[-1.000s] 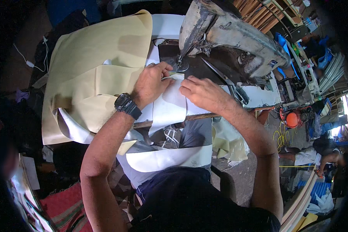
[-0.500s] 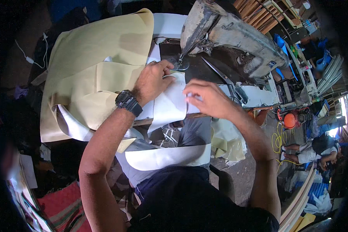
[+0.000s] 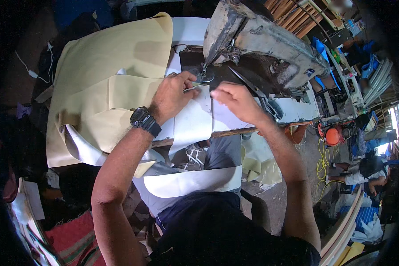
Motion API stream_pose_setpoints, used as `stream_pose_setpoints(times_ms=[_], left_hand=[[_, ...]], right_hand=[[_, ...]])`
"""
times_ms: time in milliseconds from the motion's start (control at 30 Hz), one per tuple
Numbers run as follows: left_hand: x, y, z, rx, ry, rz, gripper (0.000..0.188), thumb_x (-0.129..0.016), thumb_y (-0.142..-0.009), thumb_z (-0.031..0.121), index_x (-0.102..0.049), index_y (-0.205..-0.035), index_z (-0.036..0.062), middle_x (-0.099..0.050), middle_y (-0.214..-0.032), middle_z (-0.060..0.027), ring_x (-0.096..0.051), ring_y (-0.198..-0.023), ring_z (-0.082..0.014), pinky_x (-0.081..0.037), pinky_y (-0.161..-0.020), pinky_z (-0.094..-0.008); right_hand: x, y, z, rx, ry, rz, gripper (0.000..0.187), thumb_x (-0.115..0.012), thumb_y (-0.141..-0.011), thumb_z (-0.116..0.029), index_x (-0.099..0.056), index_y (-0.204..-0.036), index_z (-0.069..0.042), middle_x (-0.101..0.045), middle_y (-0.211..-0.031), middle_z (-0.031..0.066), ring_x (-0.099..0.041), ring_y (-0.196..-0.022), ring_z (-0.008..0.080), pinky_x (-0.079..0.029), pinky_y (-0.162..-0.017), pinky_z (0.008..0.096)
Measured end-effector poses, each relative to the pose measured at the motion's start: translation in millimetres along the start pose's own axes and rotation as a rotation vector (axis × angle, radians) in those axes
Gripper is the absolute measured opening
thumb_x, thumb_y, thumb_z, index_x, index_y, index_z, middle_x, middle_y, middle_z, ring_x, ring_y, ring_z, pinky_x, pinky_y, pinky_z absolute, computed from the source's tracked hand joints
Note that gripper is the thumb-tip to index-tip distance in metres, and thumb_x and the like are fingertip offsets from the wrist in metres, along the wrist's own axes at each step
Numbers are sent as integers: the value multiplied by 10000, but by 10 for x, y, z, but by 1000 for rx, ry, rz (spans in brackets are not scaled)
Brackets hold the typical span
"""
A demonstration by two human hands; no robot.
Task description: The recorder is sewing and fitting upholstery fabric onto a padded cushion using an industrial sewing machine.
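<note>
My left hand (image 3: 172, 95), a black watch on its wrist, grips the far end of a leatherette piece (image 3: 194, 119) between thumb and fingers. White backing faces up, and the piece hangs over the table's near edge. Just beyond the fingers is the needle area of an old grey sewing machine (image 3: 270, 42). My right hand (image 3: 240, 103) is at the piece's right edge with its fingers pinched together; what they hold, if anything, is too small to make out. A large beige leatherette sheet (image 3: 137, 46) spreads over the table's left side, partly folded.
Large scissors (image 3: 257, 91) lie on the machine bed, right of the needle. A white-backed strip (image 3: 190, 181) rests across my lap. Scraps (image 3: 261, 162) and a yellow cord (image 3: 322, 168) are on the floor at right. Farther right, another person (image 3: 363, 170) sits.
My right hand has shifted slightly away from me and its fingers have drawn together. My left hand keeps its hold, and the leatherette piece lies nearly as before.
</note>
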State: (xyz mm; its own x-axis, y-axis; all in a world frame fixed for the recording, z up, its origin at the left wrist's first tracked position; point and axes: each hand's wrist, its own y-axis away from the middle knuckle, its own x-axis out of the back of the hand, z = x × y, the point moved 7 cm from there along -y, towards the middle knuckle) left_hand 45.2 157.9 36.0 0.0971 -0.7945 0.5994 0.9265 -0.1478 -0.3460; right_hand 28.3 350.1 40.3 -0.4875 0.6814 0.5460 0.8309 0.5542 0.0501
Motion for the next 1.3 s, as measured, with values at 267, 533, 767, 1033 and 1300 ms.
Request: stream_pose_setpoints(times_ms=[267, 533, 767, 1033, 1300], left_hand=[[-12, -11, -11, 12, 22, 10, 320, -808, -811, 137, -679, -1079, 20, -711, -877, -144, -690, -849, -305, -554, -780, -412], [-18, -14, 9, 29, -6, -4, 330, -803, -817, 101, -674, -1109, 18, -713, -893, -133, -691, -854, -260, -563, -790, -385], [-25, 5, -57, 34, -7, -8, 351, -813, -825, 115, -667, -1128, 15, -712, -913, -128, -684, -847, -230, -565, -792, -360], [-12, 9, -35, 14, -3, -13, 349, -811, -826, 132, -672, -1125, 18, -706, -902, -117, -675, -843, -227, -554, -789, -364], [-18, 8, -1, 31, -21, -21, 352, -815, -809, 116, -688, -1125, 27, -708, -901, -103, -675, -853, -211, -552, -797, -355]], right_hand=[[-105, -157, -392, 375, 527, -122, 148, -649, -946, -151, -717, -957, -20, -680, -956, 163, -675, -888, 375, -527, -795, 468], [-167, -198, -473, 382, 737, -215, 135, -654, -923, -103, -706, -983, 6, -684, -983, 172, -672, -925, 367, -527, -825, 451], [-265, -204, -517, 471, 816, -235, 119, -632, -919, -116, -617, -920, 3, -686, -949, 154, -676, -836, 300, -520, -759, 438], [-39, -97, -378, 207, 377, -202, 126, -663, -919, -114, -663, -948, 9, -659, -952, 157, -632, -734, 297, -517, -698, 405], [-164, 189, -440, 445, 525, -6, 142, -678, -894, -30, -710, -1029, 3, -666, -1015, 114, -646, -957, 308, -544, -821, 404]])
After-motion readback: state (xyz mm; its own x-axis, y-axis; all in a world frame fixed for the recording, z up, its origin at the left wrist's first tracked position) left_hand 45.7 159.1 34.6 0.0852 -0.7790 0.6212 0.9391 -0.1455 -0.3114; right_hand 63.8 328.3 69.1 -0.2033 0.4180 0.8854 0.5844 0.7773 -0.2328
